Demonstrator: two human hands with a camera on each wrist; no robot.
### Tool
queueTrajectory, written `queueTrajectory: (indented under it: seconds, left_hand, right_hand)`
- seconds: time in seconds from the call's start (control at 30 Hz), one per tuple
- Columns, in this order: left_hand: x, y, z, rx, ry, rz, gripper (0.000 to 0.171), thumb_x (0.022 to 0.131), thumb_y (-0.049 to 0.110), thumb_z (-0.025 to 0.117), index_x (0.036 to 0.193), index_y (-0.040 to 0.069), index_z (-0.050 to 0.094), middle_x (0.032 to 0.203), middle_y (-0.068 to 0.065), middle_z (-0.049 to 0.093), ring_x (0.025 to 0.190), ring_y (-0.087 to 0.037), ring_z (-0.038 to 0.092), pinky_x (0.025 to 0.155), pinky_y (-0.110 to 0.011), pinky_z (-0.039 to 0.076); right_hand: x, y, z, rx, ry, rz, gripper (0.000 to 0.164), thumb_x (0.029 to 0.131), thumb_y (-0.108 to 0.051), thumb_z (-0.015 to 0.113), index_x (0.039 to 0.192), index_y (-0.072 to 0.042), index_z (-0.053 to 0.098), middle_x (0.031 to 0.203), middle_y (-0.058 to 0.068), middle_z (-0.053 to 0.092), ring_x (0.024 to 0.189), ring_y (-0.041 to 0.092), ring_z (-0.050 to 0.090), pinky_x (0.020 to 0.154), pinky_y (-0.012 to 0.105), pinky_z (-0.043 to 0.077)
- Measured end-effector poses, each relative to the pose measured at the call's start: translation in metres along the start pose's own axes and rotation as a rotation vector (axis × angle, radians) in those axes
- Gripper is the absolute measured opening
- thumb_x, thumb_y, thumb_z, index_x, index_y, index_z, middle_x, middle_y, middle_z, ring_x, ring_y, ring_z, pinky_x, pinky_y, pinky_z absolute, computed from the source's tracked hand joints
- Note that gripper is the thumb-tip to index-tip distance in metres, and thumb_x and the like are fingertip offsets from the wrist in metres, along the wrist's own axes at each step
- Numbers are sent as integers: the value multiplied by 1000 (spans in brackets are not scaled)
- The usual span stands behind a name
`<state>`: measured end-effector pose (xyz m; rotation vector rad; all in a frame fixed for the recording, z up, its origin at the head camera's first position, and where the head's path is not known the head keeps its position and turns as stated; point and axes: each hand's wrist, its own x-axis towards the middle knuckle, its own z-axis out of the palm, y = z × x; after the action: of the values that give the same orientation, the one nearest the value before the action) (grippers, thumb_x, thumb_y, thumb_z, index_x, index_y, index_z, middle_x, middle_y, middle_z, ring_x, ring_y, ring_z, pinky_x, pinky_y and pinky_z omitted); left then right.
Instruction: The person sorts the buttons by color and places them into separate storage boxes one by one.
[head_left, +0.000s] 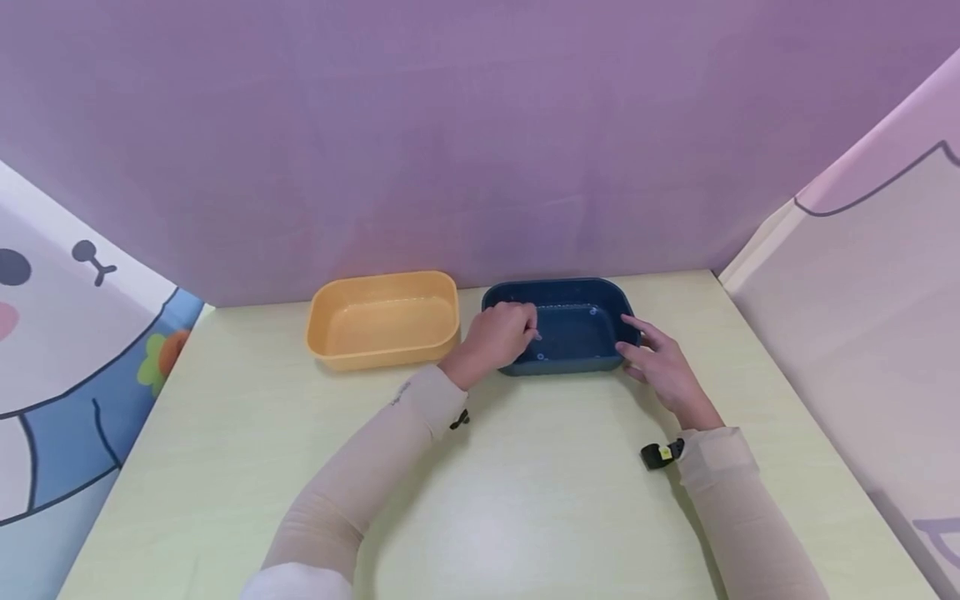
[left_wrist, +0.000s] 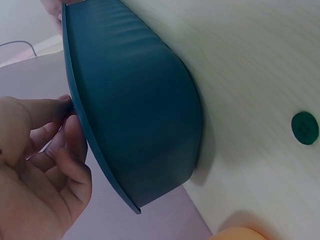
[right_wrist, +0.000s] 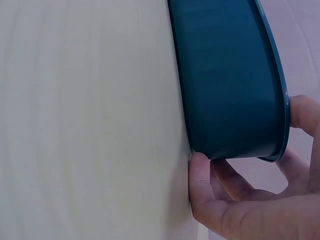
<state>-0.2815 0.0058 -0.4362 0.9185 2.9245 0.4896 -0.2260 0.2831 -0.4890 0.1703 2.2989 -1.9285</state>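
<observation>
A dark blue rectangular plastic bin (head_left: 585,364) stands at the back of the table. Inside it show small pale-blue round bits (head_left: 593,311). My left hand (head_left: 498,333) reaches over its left front rim, fingers curled. In the left wrist view the thumb and fingertips pinch a small dark blue piece (left_wrist: 69,105) right at the rim, mostly hidden by the fingers. My right hand (head_left: 660,367) grips the bin's right end, with fingertips over the rim and others against the outer wall. A green button (left_wrist: 305,128) lies on the table in the left wrist view.
A yellow bin (head_left: 382,361) stands left of the blue one. The pale wooden table (head_left: 525,517) meets a purple cloth wall (head_left: 480,150) at the back. Printed cloth panels (head_left: 75,350) rise at both sides. Black straps (head_left: 660,454) sit at the wrists.
</observation>
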Motion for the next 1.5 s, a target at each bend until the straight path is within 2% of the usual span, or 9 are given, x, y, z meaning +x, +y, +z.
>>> queueTrajectory:
  seconds: [0.5, 0.77, 1.03, 1.3, 1.5]
  left_hand:
    - [5, -9, 5, -17, -11, -71, 8, 101, 23, 65, 96, 17, 65, 89, 5, 64, 73, -11, 58, 62, -27, 51]
    - [3, -12, 7, -9, -10, -63, 9, 102, 19, 62, 107, 15, 69, 100, 2, 68, 82, -13, 61, 70, -29, 54]
    - [0, -12, 1, -19, 3, -44, 11, 102, 19, 62, 108, 14, 70, 102, 0, 69, 85, -13, 62, 71, -29, 55]
    - [-10, -18, -6, -51, 6, -84, 10, 102, 19, 62, 107, 14, 69, 98, 2, 67, 82, -13, 58, 73, -26, 53]
    - [-15, -19, -10, -76, 8, -76, 12, 103, 17, 61, 109, 12, 70, 98, 1, 66, 83, -14, 57, 74, -26, 52]
  right_hand:
    - [1, 0, 5, -9, -18, -2, 66, 102, -17, 62, 159, -12, 31, 150, 31, 27, 109, 20, 61, 98, 41, 50]
    - [-1, -3, 6, -17, -20, 0, 65, 102, -17, 61, 160, -13, 30, 151, 31, 28, 112, 23, 60, 98, 42, 49]
    - [-1, -3, 4, -34, -9, -4, 64, 103, -18, 61, 159, -13, 31, 148, 30, 30, 112, 25, 61, 97, 40, 50]
    - [5, -4, 5, -32, -22, -18, 65, 102, -19, 62, 159, -13, 31, 148, 29, 32, 117, 28, 58, 97, 40, 50]
    - [8, -3, 5, -29, -19, -10, 64, 102, -18, 62, 159, -12, 31, 147, 30, 32, 118, 30, 57, 97, 41, 50]
